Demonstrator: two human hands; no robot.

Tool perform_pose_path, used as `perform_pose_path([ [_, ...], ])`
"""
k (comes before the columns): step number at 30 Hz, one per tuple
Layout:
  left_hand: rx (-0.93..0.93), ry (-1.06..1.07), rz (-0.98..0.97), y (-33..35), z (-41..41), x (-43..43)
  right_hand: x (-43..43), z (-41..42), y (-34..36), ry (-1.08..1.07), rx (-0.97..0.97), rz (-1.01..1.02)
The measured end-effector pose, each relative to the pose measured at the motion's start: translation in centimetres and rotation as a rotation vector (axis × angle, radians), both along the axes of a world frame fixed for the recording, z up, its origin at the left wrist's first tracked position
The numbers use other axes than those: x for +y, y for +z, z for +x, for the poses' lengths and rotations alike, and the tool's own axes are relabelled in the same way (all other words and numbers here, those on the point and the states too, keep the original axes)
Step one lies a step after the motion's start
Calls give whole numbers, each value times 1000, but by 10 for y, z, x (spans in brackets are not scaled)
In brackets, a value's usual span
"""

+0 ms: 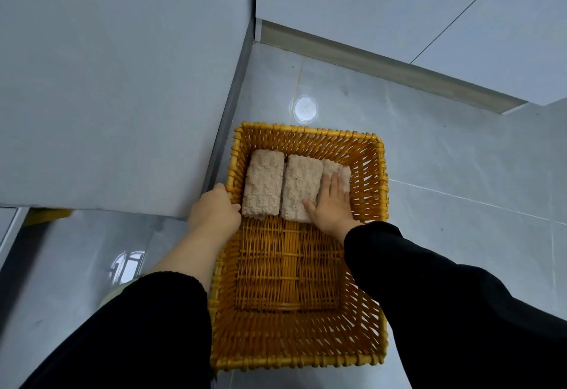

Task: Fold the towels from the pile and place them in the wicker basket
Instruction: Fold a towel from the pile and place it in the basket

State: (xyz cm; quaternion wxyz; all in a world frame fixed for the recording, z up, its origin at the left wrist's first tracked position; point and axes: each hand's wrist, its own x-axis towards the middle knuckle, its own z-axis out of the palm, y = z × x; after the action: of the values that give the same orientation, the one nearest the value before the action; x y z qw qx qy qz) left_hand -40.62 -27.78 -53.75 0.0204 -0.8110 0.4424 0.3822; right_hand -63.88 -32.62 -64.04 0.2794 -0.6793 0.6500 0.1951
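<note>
We have three folded towels in the wicker basket (294,364) now. They lie close side by side at its far end: the left towel (264,184), the middle towel (300,186) and the right towel (333,168).

Our right hand (333,204) lies flat on the right towel with its fingers straight. The thumb rests on the middle towel. We think this towel is just being put in place. Our left hand (214,210) curls round the left rim of the basket and holds it.

The near half of the basket is bare, so more towels could fit. We cannot see the pile, so we cannot tell how many are left to fold.

The basket sits on the shiny grey floor (445,174), next to a big grey surface (122,82) on the left.
</note>
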Motion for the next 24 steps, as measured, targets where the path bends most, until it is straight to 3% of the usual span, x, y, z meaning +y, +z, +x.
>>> perform_pose_path([
  [3,-5,15,-16,-1,0,1,-1,6,6,-31,38,-17],
  [8,19,32,-117,8,1,10,9,26,25,-179,9,-248],
  [17,173,127,-68,37,1,14,19,43,74,-143,-157,-270],
  [24,242,70,-108,95,-14,9,12,41,137,36,-245,-371],
])
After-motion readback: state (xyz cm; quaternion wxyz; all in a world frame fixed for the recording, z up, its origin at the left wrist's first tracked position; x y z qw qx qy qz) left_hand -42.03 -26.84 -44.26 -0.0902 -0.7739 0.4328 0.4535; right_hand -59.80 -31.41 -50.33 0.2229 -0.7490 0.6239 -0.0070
